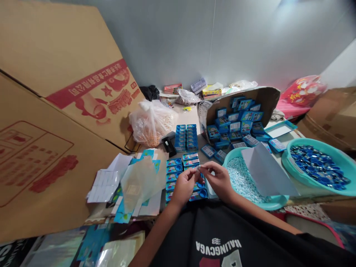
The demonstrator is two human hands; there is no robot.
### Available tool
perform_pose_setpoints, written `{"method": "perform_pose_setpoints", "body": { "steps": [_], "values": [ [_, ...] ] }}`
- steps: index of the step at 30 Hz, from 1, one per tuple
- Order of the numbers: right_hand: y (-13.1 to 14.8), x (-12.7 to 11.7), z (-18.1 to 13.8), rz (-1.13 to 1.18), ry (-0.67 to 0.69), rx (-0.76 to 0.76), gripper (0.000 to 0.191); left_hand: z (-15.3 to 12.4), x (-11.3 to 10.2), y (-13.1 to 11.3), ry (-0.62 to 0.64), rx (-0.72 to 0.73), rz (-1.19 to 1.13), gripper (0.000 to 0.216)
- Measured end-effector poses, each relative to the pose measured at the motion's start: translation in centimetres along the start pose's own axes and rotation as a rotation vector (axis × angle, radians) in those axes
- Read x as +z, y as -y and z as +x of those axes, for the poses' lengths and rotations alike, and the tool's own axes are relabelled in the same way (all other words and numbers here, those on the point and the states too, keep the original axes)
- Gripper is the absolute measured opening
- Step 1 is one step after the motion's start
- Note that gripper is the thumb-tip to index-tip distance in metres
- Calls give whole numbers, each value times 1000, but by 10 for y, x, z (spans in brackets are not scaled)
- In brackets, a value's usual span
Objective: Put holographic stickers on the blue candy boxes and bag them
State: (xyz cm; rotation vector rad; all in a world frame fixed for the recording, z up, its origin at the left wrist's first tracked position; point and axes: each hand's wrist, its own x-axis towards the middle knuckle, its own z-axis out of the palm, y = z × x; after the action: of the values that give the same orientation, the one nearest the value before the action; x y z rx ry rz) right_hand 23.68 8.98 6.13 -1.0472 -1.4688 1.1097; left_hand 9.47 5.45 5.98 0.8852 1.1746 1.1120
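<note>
My left hand (184,186) and my right hand (218,178) meet fingertip to fingertip above the blue packs, both closed in a pinch. Whatever sits between the fingertips is too small to name. Beneath them, flat blue packs (174,168) with round blue parts lie in two columns, partly covered by my hands. Farther back stand two stacked rows of blue boxes (186,138). To the right of my right hand, a turquoise basin (274,205) holds many small pale blue pieces (242,178), and a white sheet (268,170) leans in it.
Another turquoise basin (302,144) holds shiny blue pieces. A tipped carton (271,97) spills blue boxes. Large cardboard boxes (58,48) stand at left, beside a tied plastic bag (151,122). A black object (168,147), translucent sheets (141,181) and papers (104,185) lie left of the packs.
</note>
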Motion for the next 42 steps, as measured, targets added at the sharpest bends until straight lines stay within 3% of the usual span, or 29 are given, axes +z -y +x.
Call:
{"method": "perform_pose_setpoints", "body": {
  "steps": [5, 9, 12, 19, 27, 32, 37, 39, 42],
  "values": [
    [-16, 7, -4, 397, -79, 425, 22, 6, -11, 15, -102, 59, 271, 30],
    [-29, 12, -7, 602, -188, 707, 32, 13, -17, 17, -68, -49, 436, 31],
    [-37, 13, -8, 626, -210, 811, 32, 19, -17, 16, -130, -58, 493, 40],
    [-55, 12, -15, 557, -223, 916, 24, 24, -23, 17, -155, -106, 738, 29],
    [-59, 12, -18, 501, -206, 959, 23, 29, -28, 11, -154, -167, 855, 39],
    [-69, 11, -18, 432, -148, 980, 30, 28, -36, 8, -262, -29, 1084, 39],
    [-90, 10, -19, 242, -172, 917, 49, 28, -46, 9, -100, -14, 959, 21],
    [-91, -5, -17, 139, -242, 807, 47, 25, -51, 9, -116, 45, 864, 18],
    [-84, -60, -10, -21, -380, 544, 26, 17, -59, 10, -285, 143, 709, 25]
  ]
}}
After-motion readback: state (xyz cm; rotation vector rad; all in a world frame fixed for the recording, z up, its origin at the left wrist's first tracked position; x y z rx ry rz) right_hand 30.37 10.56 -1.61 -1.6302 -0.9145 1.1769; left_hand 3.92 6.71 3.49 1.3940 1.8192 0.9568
